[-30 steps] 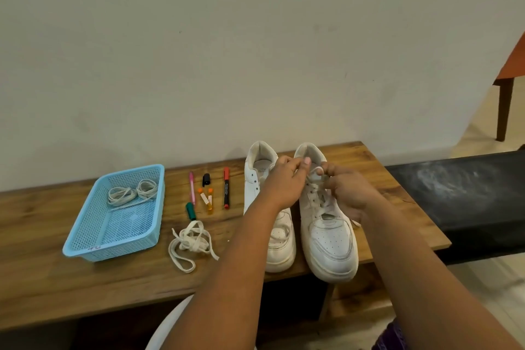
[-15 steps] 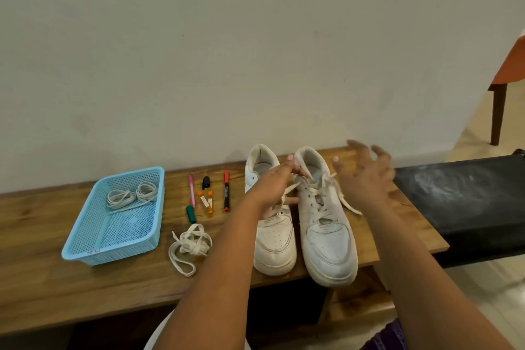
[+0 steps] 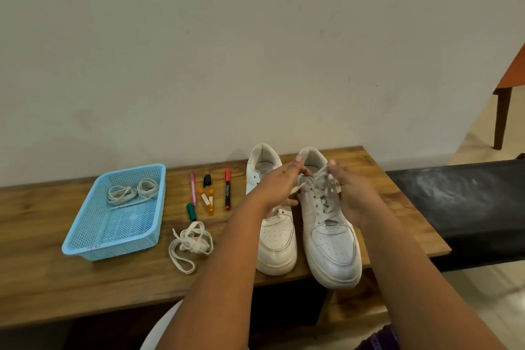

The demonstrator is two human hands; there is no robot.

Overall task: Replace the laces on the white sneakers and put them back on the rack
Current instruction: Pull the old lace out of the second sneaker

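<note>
Two white sneakers stand side by side on the wooden bench (image 3: 56,287), toes toward me. The left sneaker (image 3: 277,239) has no lace that I can see. A white lace (image 3: 324,202) is threaded through the right sneaker (image 3: 332,250). My left hand (image 3: 277,189) reaches across the left sneaker and pinches one end of that lace near the top eyelets. From the other side, my right hand (image 3: 353,196) holds the other lace end with curled fingers, slightly blurred. A loose lace (image 3: 191,244) lies bunched on the bench left of the shoes.
A light blue mesh basket (image 3: 85,236) at the left holds coiled laces (image 3: 132,193). Several markers and pens (image 3: 227,190) lie between the basket and the shoes. A black bench (image 3: 468,202) adjoins on the right, with a chair leg (image 3: 500,122) beyond. The wall is close behind.
My right hand, spread open away from the shoe half a second ago, has come back to the lace and closed on it. My left hand stayed at the top eyelets.
</note>
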